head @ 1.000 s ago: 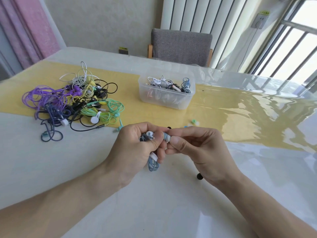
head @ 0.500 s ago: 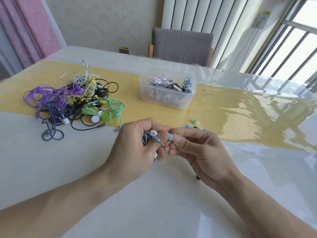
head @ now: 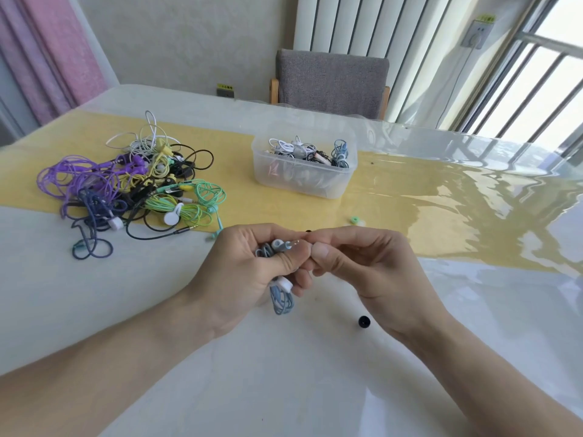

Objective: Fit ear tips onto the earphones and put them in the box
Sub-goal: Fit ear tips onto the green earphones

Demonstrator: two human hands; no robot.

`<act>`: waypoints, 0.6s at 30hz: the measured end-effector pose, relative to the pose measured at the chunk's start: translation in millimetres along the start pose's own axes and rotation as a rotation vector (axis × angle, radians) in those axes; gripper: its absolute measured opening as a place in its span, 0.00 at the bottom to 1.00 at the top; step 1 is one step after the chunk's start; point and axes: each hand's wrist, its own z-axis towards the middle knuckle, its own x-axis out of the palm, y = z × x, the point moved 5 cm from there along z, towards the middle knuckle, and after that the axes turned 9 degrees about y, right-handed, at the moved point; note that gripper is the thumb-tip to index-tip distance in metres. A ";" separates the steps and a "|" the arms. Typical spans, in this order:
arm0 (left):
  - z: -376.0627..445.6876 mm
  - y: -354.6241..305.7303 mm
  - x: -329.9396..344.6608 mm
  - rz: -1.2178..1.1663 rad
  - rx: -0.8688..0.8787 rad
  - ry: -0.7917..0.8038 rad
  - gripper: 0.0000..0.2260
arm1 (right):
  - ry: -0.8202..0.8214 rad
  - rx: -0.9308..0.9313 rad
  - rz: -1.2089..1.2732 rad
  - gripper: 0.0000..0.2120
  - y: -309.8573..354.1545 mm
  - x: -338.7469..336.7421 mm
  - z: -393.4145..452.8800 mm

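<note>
White glossy table (head: 94,310) with yellow runner (head: 239,197); both hands meet above its near half, working a coiled grey-blue earphone set (head: 281,299).

Left hand (head: 249,275) grips the bundled cable, fingers curled round it; loops hang out below the fist, a white earbud (head: 277,244) and the jack tip protrude above the thumb. Right hand (head: 362,266) has thumb and forefinger pressed together at that end, touching the left fingertips; what they pinch is hidden. Clear plastic box (head: 304,184) holding wound earphones sits well beyond the hands. Tangled heap of purple, green, yellow, black and white earphones (head: 132,184) lies far left. Loose black ear tip (head: 364,321) rests just beside the right wrist; green ear tip (head: 355,220) lies on the runner.
</note>
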 end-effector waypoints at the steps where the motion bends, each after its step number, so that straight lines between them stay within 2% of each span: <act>1: 0.1 1.7 0.4 -0.045 -0.026 -0.001 0.04 | 0.011 0.006 -0.013 0.08 1.8 -0.1 -0.5; 4: 1.0 3.2 2.3 -0.118 -0.062 0.000 0.04 | 0.013 0.009 -0.053 0.06 5.4 -1.3 -1.6; 14: 1.6 8.0 2.1 -0.147 -0.113 0.033 0.06 | -0.027 -0.019 -0.076 0.07 4.3 -2.1 -2.5; 18: 2.7 6.5 0.1 -0.086 -0.072 0.034 0.05 | -0.036 0.056 0.002 0.06 -0.8 -2.5 -1.3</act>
